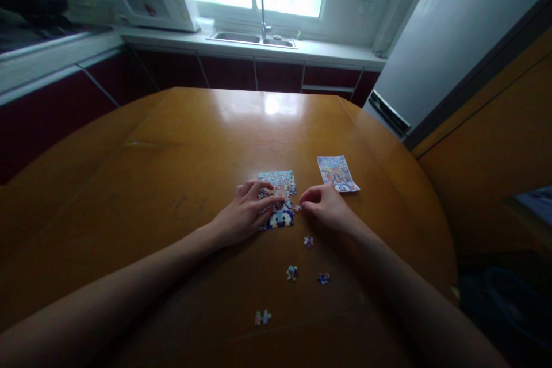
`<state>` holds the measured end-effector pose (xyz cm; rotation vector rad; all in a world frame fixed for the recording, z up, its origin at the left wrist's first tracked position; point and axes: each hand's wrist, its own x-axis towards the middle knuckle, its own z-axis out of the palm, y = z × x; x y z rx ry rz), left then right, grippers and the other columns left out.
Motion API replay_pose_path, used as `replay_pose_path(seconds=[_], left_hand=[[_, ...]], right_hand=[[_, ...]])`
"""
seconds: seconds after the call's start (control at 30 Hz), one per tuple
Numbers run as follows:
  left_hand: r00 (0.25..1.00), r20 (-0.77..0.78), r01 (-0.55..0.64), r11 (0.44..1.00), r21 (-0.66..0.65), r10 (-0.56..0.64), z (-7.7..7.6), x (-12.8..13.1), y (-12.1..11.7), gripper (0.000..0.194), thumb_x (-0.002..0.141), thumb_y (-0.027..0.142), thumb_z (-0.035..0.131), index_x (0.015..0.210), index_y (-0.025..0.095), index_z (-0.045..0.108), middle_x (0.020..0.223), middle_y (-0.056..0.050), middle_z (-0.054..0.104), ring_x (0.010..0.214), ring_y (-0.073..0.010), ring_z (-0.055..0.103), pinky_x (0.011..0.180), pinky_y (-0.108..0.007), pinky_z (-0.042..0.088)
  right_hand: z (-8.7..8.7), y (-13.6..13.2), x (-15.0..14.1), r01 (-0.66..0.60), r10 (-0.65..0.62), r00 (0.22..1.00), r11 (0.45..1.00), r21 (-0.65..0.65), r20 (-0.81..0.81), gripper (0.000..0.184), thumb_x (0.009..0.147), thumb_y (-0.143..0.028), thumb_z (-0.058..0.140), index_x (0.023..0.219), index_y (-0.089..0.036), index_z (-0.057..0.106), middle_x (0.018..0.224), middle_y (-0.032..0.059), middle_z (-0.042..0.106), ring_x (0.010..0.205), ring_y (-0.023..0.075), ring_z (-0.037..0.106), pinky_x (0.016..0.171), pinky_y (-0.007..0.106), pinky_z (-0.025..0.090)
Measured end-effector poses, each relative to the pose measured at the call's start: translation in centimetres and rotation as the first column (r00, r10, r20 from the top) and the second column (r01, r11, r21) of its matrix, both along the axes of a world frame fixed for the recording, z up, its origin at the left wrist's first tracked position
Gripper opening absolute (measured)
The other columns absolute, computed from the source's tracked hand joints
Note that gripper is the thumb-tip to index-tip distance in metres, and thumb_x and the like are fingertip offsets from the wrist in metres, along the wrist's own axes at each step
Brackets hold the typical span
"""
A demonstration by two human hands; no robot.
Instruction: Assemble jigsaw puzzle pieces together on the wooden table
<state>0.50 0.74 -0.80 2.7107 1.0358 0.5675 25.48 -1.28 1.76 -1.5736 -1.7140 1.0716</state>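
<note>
A partly joined jigsaw puzzle (281, 219) lies flat on the wooden table, with a cartoon face at its near edge and a ragged right side. Across its left part rests my left hand (252, 207), fingers spread and covering some of the picture. Just right of the puzzle, my right hand (325, 205) pinches a small puzzle piece (297, 207) at its fingertips, close to the ragged edge. Nearer to me lie several loose pieces: a pinkish piece (309, 241), a multicoloured piece (292, 273), a dark blue piece (324, 279) and a pale piece (263, 317).
Beyond my right hand lies a printed picture sheet (337, 172). The table (194, 138) has a rounded edge. Behind it run a counter with a sink (237, 38) and a microwave (150, 4); a fridge (431, 29) stands at the right.
</note>
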Motion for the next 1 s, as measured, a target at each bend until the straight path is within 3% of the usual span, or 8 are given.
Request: replay_pose_path(seconds=[0.17, 0.37, 1.0], left_hand=[[1.000, 0.000, -0.001, 1.000, 0.016, 0.001, -0.1, 0.0, 0.0, 0.033, 0.099, 0.034, 0.053, 0.130, 0.041, 0.061, 0.132, -0.007, 0.049, 0.123, -0.0297, 0.040, 0.105, -0.056, 0.038], [1.000, -0.006, 0.006, 1.000, 0.023, -0.006, -0.2, 0.0, 0.1, 0.034, 0.099, 0.034, 0.052, 0.131, 0.040, 0.060, 0.133, -0.007, 0.048, 0.124, -0.0301, 0.040, 0.105, -0.056, 0.038], [1.000, -0.014, 0.007, 1.000, 0.014, -0.007, -0.1, 0.1, 0.0, 0.034, 0.099, 0.034, 0.051, 0.132, 0.041, 0.060, 0.132, -0.007, 0.048, 0.125, -0.0299, 0.040, 0.106, -0.056, 0.037]], right_hand=[[-0.1, -0.3, -0.9, 0.001, -0.001, 1.000, 0.999, 0.032, -0.021, 0.014, 0.077, -0.008, 0.065, 0.080, -0.013, 0.077, 0.079, 0.0078, 0.077, 0.072, 0.0167, 0.069, 0.069, 0.027, 0.052], [-0.7, -0.4, -1.5, 0.016, -0.028, 0.994, 0.994, 0.109, 0.109, 0.015, 0.078, -0.009, 0.064, 0.080, -0.016, 0.078, 0.080, 0.0072, 0.077, 0.072, 0.0176, 0.069, 0.068, 0.027, 0.052], [0.1, -0.5, -1.6, 0.014, -0.028, 0.987, 0.995, 0.094, 0.156, 0.014, 0.077, -0.009, 0.065, 0.079, -0.015, 0.077, 0.077, 0.0068, 0.076, 0.069, 0.0162, 0.067, 0.065, 0.027, 0.049]])
